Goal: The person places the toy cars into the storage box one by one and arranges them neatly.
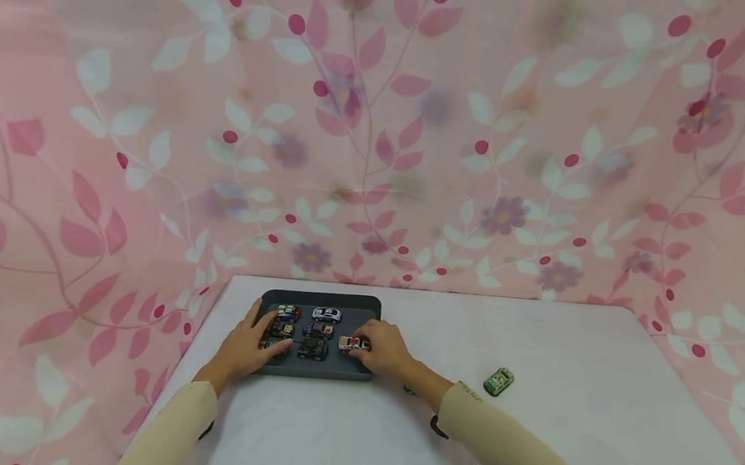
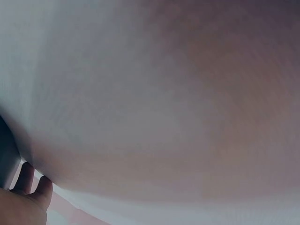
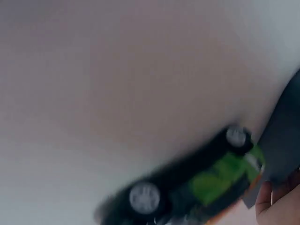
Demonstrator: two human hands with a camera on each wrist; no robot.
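A dark grey tray [image 1: 333, 373] holds several toy cars in rough columns. At its right side, my right hand [image 1: 389, 348] pinches a white, red and orange toy car [image 1: 351, 344] between thumb and fingers. My left hand [image 1: 241, 350] rests at the left rim, its spread fingers and thumb over the left column of toy cars, partly hiding them. A green-brown toy tank [image 1: 313, 348] stands in the middle, near a blue and orange toy car [image 1: 319, 330] and a white toy car [image 1: 327, 315]. The wrist views catch only fingers of the left hand [image 2: 28, 201] and right hand [image 3: 281, 208].
Right of the tray, a green toy car [image 1: 499, 382] lies on the white tabletop [image 1: 568, 427]. Another green toy car [image 3: 215, 183], close up in the right wrist view, is mostly hidden under my right forearm in the head view. A pink floral cloth [image 1: 379, 152] hangs behind.
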